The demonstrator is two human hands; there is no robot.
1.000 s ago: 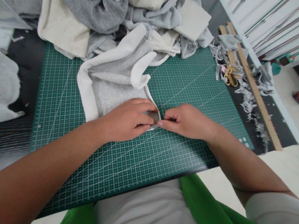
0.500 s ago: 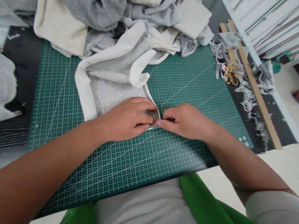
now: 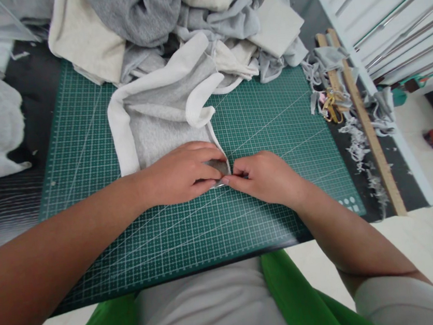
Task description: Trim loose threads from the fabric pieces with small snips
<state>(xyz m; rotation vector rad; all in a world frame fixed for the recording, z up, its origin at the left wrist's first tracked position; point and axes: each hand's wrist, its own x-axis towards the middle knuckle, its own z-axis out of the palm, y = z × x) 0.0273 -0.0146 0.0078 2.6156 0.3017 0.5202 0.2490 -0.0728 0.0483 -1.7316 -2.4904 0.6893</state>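
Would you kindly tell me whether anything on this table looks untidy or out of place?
Yes, the right side looks untidy: shredded scraps lie scattered beside the long wooden strip, with gold-handled scissors among the clutter. The cloth heap at the back is jumbled too. I see no obvious damage to the grey cloth.

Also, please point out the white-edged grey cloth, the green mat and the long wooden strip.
Grey cloth (image 3: 158, 132), head view, on its grey panel.
Green mat (image 3: 208, 228), head view, on a bare part.
Long wooden strip (image 3: 368, 127), head view, near its middle.
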